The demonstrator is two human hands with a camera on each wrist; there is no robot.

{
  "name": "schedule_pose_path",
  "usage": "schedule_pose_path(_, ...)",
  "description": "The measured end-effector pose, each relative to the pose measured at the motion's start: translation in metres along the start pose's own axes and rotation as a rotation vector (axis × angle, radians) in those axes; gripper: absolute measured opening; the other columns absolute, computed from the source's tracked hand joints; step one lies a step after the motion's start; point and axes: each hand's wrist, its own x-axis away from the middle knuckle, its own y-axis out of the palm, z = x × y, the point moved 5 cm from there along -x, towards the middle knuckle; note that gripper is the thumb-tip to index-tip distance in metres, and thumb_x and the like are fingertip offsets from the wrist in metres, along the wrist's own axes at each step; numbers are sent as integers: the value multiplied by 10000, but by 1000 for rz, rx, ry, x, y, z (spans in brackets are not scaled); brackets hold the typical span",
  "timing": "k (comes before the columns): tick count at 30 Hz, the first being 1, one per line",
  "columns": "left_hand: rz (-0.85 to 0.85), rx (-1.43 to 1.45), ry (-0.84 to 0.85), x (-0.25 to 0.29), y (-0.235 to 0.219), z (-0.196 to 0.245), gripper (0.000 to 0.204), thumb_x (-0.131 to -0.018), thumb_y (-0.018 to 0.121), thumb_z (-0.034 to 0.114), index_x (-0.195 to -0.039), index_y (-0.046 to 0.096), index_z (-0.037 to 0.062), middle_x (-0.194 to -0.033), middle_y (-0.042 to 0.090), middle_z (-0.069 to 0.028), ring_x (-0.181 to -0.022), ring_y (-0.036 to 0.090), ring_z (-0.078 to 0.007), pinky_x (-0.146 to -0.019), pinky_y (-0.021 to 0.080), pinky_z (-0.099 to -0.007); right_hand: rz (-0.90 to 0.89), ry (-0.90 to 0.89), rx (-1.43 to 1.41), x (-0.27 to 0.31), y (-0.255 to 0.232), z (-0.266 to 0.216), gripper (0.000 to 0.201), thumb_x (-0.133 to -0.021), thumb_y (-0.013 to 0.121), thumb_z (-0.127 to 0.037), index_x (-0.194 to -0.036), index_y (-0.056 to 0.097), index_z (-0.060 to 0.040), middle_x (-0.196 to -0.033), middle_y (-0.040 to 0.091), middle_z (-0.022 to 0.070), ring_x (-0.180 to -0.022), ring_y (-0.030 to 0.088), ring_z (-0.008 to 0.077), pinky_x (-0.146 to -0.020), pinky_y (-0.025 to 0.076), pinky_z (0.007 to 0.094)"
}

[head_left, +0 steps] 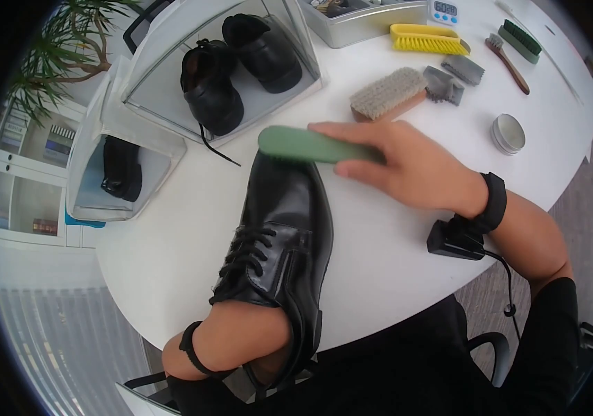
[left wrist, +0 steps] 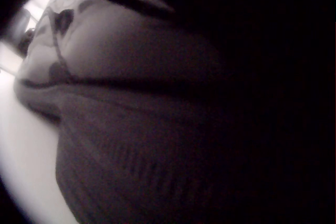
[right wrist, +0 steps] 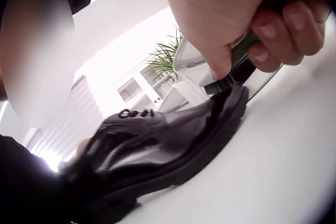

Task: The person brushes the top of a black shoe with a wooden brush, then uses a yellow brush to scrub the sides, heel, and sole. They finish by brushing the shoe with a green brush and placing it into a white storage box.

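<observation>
A black lace-up shoe (head_left: 286,201) points away from the body over the white table, its toe toward the clear boxes. My left hand (head_left: 244,340) goes into the shoe's opening, with the fingers hidden inside. My right hand (head_left: 407,163) grips a green-backed brush (head_left: 303,144) between thumb and fingers, and the brush lies across the toe. In the right wrist view the dark bristles (right wrist: 219,85) touch the toe of the shoe (right wrist: 168,140), with curled fingers of my right hand (right wrist: 247,29) round the handle. The left wrist view is mostly dark.
Clear boxes with black shoes (head_left: 262,52) stand at the back left, a loose lace hanging out. Across the back right lie a bristle brush (head_left: 388,93), a yellow brush (head_left: 428,39), grey cloths (head_left: 443,86), a round tin (head_left: 508,134), small brushes and a timer (head_left: 444,12).
</observation>
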Motion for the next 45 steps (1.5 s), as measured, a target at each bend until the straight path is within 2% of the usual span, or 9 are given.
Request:
schedule_pose_path(11,2,1,-3,1,2,0,134,-856,612,142,-924,714,89,-782,676,-67,-660,691,-247,-578,559,-362,5,115,-28,0,-6,4,497,-970,677,-191,-1445,574,-87,-1078,731,204,-789,662,290,-814,534,351)
schedule_pose_path(17,7,1,-3,1,3,0,135,-859,611,145,-927,715,92,-782,676,-64,-659,691,-245,-575,559,-361,-26,-148,-100,3,6,-9,499,-972,679,-195,-1449,571,-93,-1100,725,224,-858,694,342,-847,543,374)
schedule_pose_path(19,11,3,-4,1,3,0,136,-860,610,146,-927,715,93,-782,676,-63,-658,691,-244,-574,559,-361,23,140,117,0,-11,-1,504,-975,677,-195,-1458,564,-100,-1115,726,220,-881,702,350,-862,545,370)
schedule_pose_path(25,18,4,-8,2,3,0,138,-863,609,150,-930,716,96,-782,676,-59,-657,691,-241,-571,558,-359,-121,-87,-196,7,18,-12,503,-975,675,-199,-1458,564,-110,-1087,728,214,-840,697,305,-839,543,353)
schedule_pose_path(29,16,3,-8,2,3,2,139,-865,608,152,-931,717,98,-782,676,-57,-656,691,-239,-569,558,-358,-39,173,49,0,-4,-2,509,-977,671,-195,-1467,555,-118,-1125,722,218,-874,702,285,-863,540,366)
schedule_pose_path(33,16,0,-8,2,4,1,140,-866,607,154,-933,718,100,-782,676,-55,-655,692,-237,-567,558,-358,-42,-143,-72,5,16,-14,522,-981,671,-198,-1480,541,-116,-1090,731,191,-867,681,263,-854,532,346)
schedule_pose_path(41,10,2,-10,1,5,1,142,-870,606,159,-936,719,104,-782,677,-51,-653,692,-233,-563,557,-356,-78,188,-60,1,-3,-1,530,-977,673,-189,-1484,538,-114,-1098,731,186,-849,674,262,-851,531,341)
schedule_pose_path(42,8,2,-9,1,5,1,143,-871,605,160,-936,719,104,-782,677,-51,-653,692,-232,-563,557,-356,31,-138,-36,-2,6,-10,524,-978,671,-188,-1480,542,-113,-1129,725,195,-898,694,270,-886,532,343)
schedule_pose_path(45,4,2,-12,1,4,1,143,-872,605,161,-937,720,106,-782,677,-49,-652,692,-231,-561,557,-355,-250,70,-227,9,19,-20,513,-979,669,-188,-1472,551,-112,-1238,702,201,-1020,707,302,-959,525,357)
